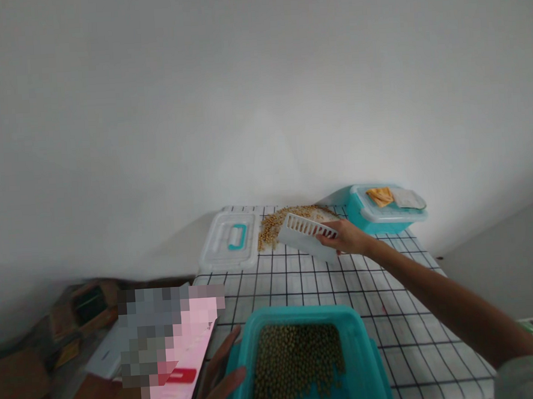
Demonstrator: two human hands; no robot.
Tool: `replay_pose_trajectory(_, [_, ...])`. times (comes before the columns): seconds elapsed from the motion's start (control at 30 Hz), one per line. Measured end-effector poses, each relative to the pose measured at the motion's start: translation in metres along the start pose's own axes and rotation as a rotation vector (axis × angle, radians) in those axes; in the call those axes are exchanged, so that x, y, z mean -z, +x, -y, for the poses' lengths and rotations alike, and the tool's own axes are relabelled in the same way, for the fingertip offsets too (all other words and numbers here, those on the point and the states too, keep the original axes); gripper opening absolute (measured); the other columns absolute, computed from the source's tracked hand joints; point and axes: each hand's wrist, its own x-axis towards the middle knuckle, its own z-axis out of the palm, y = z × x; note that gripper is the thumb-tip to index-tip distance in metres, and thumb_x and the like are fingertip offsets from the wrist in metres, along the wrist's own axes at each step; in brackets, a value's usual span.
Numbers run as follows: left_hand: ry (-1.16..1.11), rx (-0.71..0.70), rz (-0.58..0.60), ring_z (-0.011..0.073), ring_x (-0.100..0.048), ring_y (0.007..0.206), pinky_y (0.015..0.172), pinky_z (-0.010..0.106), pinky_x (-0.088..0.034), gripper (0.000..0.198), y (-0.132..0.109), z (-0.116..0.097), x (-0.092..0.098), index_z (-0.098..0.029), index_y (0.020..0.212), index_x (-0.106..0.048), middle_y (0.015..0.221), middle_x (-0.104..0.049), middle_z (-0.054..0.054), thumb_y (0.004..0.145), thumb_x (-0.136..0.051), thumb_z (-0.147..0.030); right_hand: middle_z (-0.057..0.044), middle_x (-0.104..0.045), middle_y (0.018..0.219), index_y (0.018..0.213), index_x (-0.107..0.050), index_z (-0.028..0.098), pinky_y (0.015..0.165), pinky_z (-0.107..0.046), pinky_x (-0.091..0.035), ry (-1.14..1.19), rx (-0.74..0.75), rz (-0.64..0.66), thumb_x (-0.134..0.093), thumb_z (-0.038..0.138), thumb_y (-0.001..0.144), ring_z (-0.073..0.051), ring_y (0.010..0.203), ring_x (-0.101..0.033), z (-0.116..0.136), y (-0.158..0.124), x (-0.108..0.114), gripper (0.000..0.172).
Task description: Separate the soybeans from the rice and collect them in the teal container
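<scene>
My right hand [345,237] is closed on one end of a white slotted plastic basket [307,239], tilted above the table beside spilled tan beans [272,223]. In front of me stands a teal plastic bin [300,313], with similar-looking beans [298,360] covering much of its floor; bare teal shows at the near right. My left hand [220,374] is at the bin's left side, fingers stretched apart and fingertips at the rim. Part of that hand is cut off by the lower edge of the view.
A clear lid [220,256] with a teal handle lies left of the spilled beans. At the back right, a lidded teal box [362,218] carries an orange cloth [380,196] and a pale cloth [408,199]. Cardboard boxes [18,383] and a pink package [197,333] are at left.
</scene>
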Motion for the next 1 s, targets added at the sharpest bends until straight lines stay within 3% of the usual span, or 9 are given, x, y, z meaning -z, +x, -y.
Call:
replay_pose_trajectory(0.23, [-0.039, 0.040, 0.019, 0.0263, -0.066, 0.110, 0.095, 0.049, -0.057, 0.055, 0.007, 0.018, -0.003, -0.030, 0.147, -0.040, 0.131, -0.063, 0.010, 0.096, -0.055, -0.046, -0.004, -0.070, 0.071, 0.112, -0.068, 0.013, 0.043, -0.020, -0.046, -0.008, -0.004, -0.009, -0.053, 0.037, 0.093, -0.010, 0.044, -0.061, -0.009, 0.003, 0.005, 0.034])
replay_pose_trajectory(0.37, [-0.050, 0.054, 0.027, 0.0235, -0.069, 0.107, 0.090, 0.044, -0.061, 0.052, 0.005, 0.019, -0.005, -0.030, 0.146, -0.040, 0.129, -0.064, 0.008, 0.097, -0.051, -0.045, -0.004, -0.070, 0.071, 0.114, -0.067, 0.013, 0.044, -0.021, -0.045, -0.010, 0.004, -0.006, -0.052, 0.038, 0.093, -0.011, 0.045, -0.061, -0.013, 0.004, 0.007, 0.035])
replay_pose_trajectory(0.67, [-0.035, 0.047, 0.041, 0.0272, -0.068, 0.109, 0.096, 0.051, -0.057, 0.059, 0.011, 0.005, 0.001, -0.033, 0.149, -0.037, 0.130, -0.065, 0.008, 0.094, -0.056, -0.045, -0.002, -0.068, 0.066, 0.110, -0.070, 0.014, 0.048, -0.023, -0.043, -0.072, 0.009, -0.051, -0.053, 0.038, 0.092, -0.011, 0.048, -0.059, -0.023, 0.008, 0.012, 0.034])
replay_pose_trajectory(0.77, [-0.030, 0.029, 0.045, 0.0237, -0.067, 0.107, 0.097, 0.046, -0.056, 0.054, 0.018, 0.000, 0.003, -0.032, 0.146, -0.040, 0.130, -0.064, 0.007, 0.096, -0.054, -0.046, -0.001, -0.066, 0.064, 0.111, -0.071, 0.015, 0.048, -0.023, -0.041, -0.091, 0.030, -0.058, -0.052, 0.039, 0.092, -0.011, 0.048, -0.056, -0.023, 0.010, 0.016, 0.035])
replay_pose_trajectory(1.0, [-0.004, -0.035, 0.053, 0.0278, -0.055, 0.123, 0.103, 0.052, -0.049, 0.041, 0.033, -0.025, 0.008, -0.024, 0.129, -0.056, 0.138, -0.054, 0.011, 0.094, -0.060, -0.044, -0.002, -0.065, 0.066, 0.110, -0.073, 0.016, 0.052, -0.024, -0.042, -0.124, 0.045, -0.096, -0.053, 0.042, 0.092, -0.011, 0.052, -0.055, -0.017, 0.016, 0.026, 0.037])
